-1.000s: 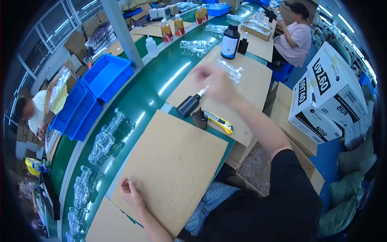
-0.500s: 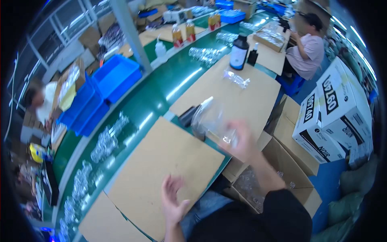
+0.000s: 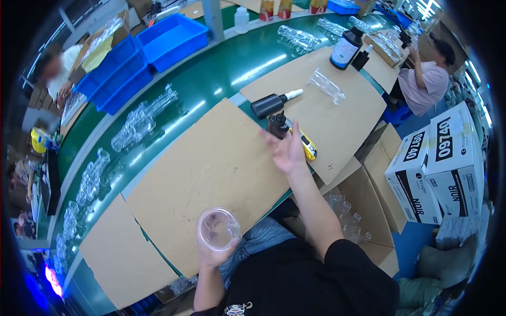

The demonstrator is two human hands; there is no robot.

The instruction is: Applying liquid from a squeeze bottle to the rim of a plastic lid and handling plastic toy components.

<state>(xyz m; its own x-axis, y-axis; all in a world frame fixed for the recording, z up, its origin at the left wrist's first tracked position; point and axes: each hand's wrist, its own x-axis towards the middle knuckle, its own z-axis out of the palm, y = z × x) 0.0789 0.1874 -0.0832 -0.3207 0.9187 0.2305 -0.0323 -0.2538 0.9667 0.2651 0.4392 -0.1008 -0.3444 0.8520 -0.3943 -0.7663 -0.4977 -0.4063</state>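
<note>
**Clear jar in the left hand, right hand open over the cardboard**

While the left hand (image 3: 213, 253) grips a clear round plastic jar (image 3: 217, 228) from below, its open mouth facing up toward the camera, the jar sits close to the body at the near edge of the brown cardboard sheet (image 3: 205, 174). The jar is glossy and see-through, with a thin circular rim. The right hand (image 3: 287, 150) is raised above the sheet's far corner, palm open, fingers spread and loose, gripping nothing. Just beyond it stands a black handheld tool (image 3: 274, 108) with a white nozzle, and beside the hand lies a small yellow device (image 3: 308, 147).

Three matte cardboard sheets cover the near side of the shiny green conveyor belt (image 3: 211, 84). One dark bottle (image 3: 345, 48) with a pale label stands on the farthest sheet, near a crumpled clear bag (image 3: 327, 85). Clusters of clear plastic containers (image 3: 142, 118) lie along the belt, too many to count. Stacked blue plastic bins (image 3: 142, 58) sit on its far side. Two white printed cartons (image 3: 437, 163) stand to the right.
</note>
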